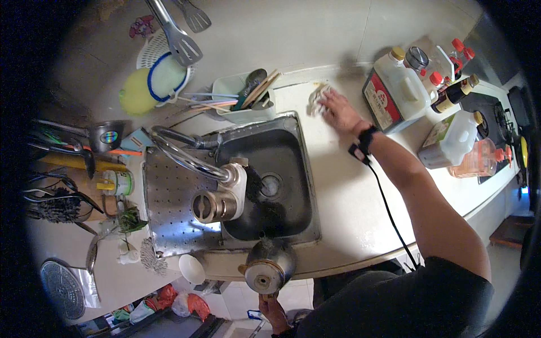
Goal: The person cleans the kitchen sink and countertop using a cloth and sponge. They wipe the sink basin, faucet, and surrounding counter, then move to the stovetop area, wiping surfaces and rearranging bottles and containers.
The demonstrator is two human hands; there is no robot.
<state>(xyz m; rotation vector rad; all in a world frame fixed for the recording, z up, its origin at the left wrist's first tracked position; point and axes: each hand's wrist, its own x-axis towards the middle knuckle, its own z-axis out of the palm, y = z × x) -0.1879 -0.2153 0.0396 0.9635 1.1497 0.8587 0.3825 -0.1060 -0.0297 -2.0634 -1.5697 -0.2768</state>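
My right hand (338,110) presses a crumpled whitish cloth (320,100) flat against the white countertop (338,177), near the back wall. A dark strap with a small device and a cable circles that wrist. At the bottom, my left hand (274,313) grips the handle of a metal kettle (272,264). The kettle is at the front rim of the sink (270,148), its spout towards the basin. A chrome faucet (190,158) with a bronze-coloured filter head (211,207) reaches over the basin, where the drain strainer (270,186) shows.
Right of my right hand stand large plastic jugs (395,93), a dark sauce bottle (454,94) and an orange pump bottle (475,160), before a stove (492,114). A utensil holder (253,112) sits behind the sink. A white bowl (192,269) rests at the front left edge.
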